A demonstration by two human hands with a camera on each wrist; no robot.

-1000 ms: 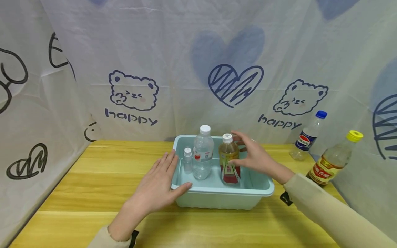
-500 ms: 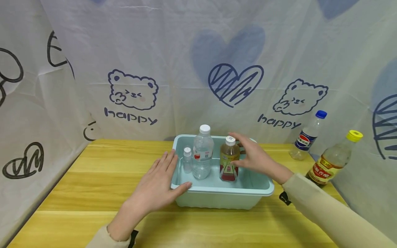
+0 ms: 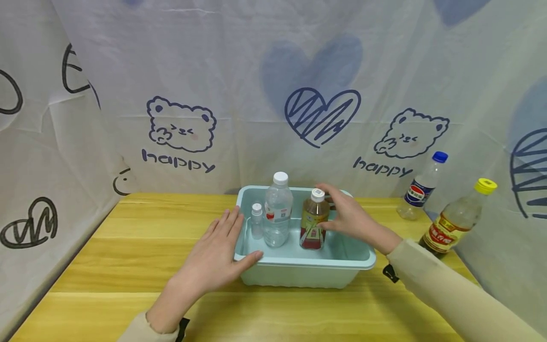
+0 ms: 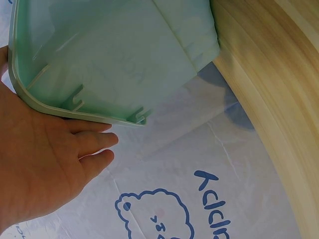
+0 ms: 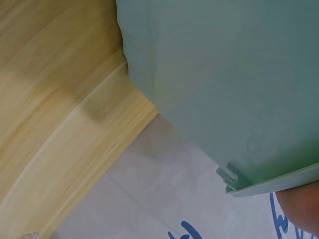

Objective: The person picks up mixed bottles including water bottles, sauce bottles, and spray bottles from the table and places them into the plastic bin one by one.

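A pale green plastic bin [image 3: 307, 261] stands on the wooden table [image 3: 128, 247]. Inside it stand a small clear bottle [image 3: 257, 221], a taller clear water bottle [image 3: 278, 213] with a white cap, and an amber bottle [image 3: 313, 223] with a red label. My right hand [image 3: 348, 216] holds the amber bottle, fingers curled by its cap and thumb on its side. My left hand [image 3: 213, 256] lies with straight fingers against the bin's left rim, thumb on the front rim. The left wrist view shows the bin's underside [image 4: 114, 55] above my left hand [image 4: 45, 169]. In the right wrist view only the bin wall [image 5: 224, 84] and a fingertip [image 5: 299, 209] show.
A bottle with a blue cap [image 3: 420, 187] and an amber bottle with a yellow cap [image 3: 457, 218] lean at the table's right edge against the printed cloth backdrop [image 3: 273, 95]. The cloth encloses the table at the back and on both sides.
My right hand has lowered the amber bottle a little deeper into the bin, beside the water bottle. The left hand has stayed on the rim.
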